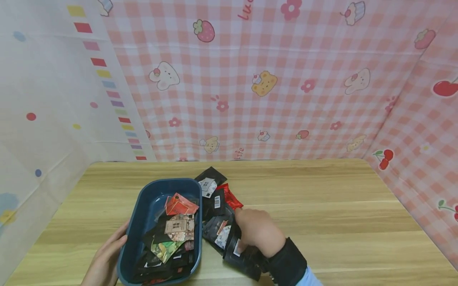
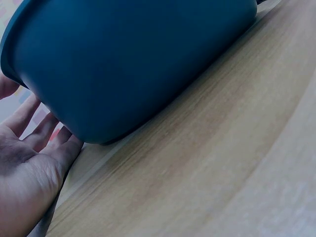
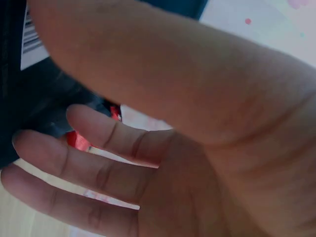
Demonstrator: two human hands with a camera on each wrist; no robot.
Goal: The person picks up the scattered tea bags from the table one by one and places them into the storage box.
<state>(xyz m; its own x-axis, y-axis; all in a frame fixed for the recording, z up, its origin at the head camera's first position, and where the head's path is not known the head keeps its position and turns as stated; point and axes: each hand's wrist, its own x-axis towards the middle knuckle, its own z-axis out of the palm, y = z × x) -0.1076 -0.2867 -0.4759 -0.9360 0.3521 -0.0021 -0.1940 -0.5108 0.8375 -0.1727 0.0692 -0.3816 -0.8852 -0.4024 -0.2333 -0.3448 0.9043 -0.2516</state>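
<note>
**Pick-up step**

Pinching glossy black barcoded packet [image 1: 245, 261] in right hand [image 1: 258, 230], just right of deep dark-blue plastic tub [image 1: 148, 207]. Touching tub's left side with uncurled left hand [image 1: 105, 254]. Probably separating from loose black and red packets [image 1: 212, 207]; next likely calls for clean lift.

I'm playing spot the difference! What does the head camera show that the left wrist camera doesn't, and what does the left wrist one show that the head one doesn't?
Only the head view: the packets inside the tub, the red packet on the table, and the right hand pinching a black packet.

Only the left wrist view: the tub's lower outer wall, down where it meets the table.

Both: the tub, the left hand touching its side, the table and the patterned cloth.
</note>
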